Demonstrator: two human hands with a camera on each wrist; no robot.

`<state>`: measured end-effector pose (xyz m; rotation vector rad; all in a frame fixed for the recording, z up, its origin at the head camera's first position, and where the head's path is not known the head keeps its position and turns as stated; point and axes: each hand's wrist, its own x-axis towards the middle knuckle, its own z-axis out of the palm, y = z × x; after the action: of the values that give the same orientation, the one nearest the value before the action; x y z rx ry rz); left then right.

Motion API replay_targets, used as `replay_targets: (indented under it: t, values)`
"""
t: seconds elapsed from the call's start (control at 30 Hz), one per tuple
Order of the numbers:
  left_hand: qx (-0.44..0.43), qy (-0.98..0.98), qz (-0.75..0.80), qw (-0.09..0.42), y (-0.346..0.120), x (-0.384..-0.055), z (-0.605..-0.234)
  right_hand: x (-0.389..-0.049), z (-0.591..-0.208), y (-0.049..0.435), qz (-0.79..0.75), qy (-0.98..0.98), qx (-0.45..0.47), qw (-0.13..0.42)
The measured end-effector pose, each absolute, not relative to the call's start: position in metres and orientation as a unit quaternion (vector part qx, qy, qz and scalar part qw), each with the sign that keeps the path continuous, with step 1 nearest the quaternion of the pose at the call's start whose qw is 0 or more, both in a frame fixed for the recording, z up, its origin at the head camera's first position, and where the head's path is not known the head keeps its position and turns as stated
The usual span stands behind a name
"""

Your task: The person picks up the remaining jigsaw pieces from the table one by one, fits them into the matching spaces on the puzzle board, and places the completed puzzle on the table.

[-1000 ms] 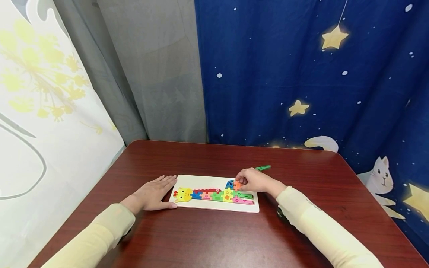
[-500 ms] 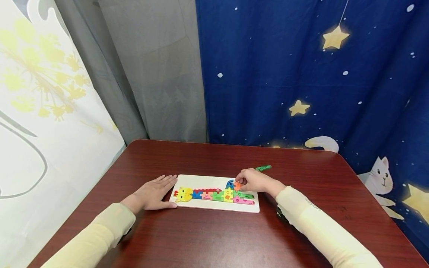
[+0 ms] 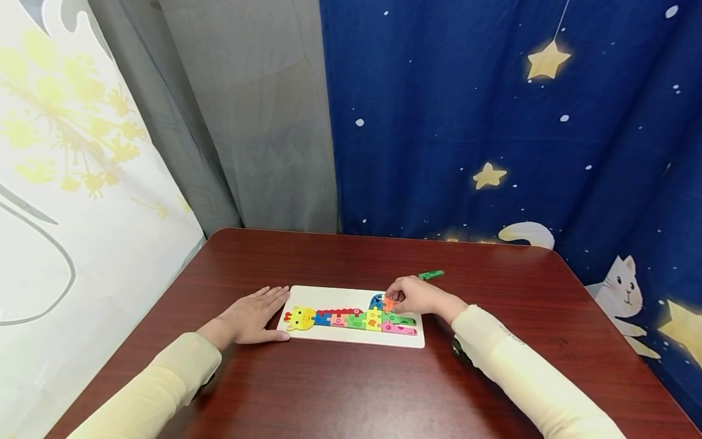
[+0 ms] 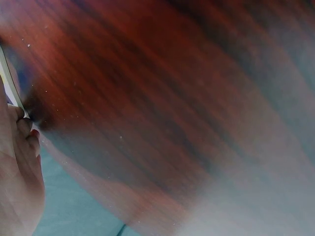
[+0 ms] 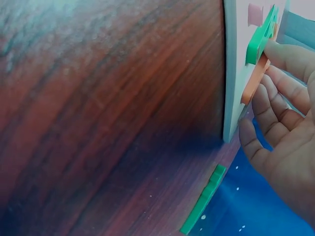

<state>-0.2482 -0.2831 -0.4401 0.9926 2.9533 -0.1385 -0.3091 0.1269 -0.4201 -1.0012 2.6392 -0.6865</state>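
A white puzzle board (image 3: 334, 296) lies on the table, bearing a giraffe of coloured interlocking pieces with a yellow head (image 3: 300, 319) at the left. My left hand (image 3: 253, 317) is spread with straight fingers at the board's left edge, thumb at the near corner. At the right end, my right hand (image 3: 419, 296) pinches an orange puzzle piece (image 5: 256, 82) between thumb and fingers. That piece sits low on the board, beside the blue piece (image 3: 376, 302) and the green leg piece (image 5: 256, 44). My right fingers partly hide it in the head view.
A loose green puzzle piece (image 3: 431, 275) lies on the table beyond my right hand. The dark red wooden table (image 3: 351, 390) ends at a far edge, with a blue star-patterned curtain (image 3: 428, 122) and a grey curtain (image 3: 263, 122) behind it.
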Motion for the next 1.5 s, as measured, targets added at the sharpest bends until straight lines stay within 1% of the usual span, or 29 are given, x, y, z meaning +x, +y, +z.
replay_targets:
  t: [0.2,0.8,0.97,1.2,1.5]
  values:
    - [0.318,0.947,-0.042,0.013,-0.283,-0.249,-0.438,-0.313,-0.424,0.131,-0.268,0.895,-0.331,0.133]
    - [0.326,0.945,-0.041,0.006,-0.283,-0.25,-0.437,-0.314,-0.423,0.133,-0.322,0.88,-0.319,0.143]
    - [0.32,0.946,-0.047,0.013,-0.283,-0.25,-0.436,-0.316,-0.423,0.138,-0.342,0.881,-0.294,0.144]
    - [0.321,0.946,-0.044,0.015,-0.282,-0.251,-0.436,-0.32,-0.422,0.154,-0.367,0.881,-0.273,0.12]
    - [0.321,0.946,-0.042,0.017,-0.283,-0.25,-0.435,-0.326,-0.415,0.184,-0.393,0.883,-0.25,0.062]
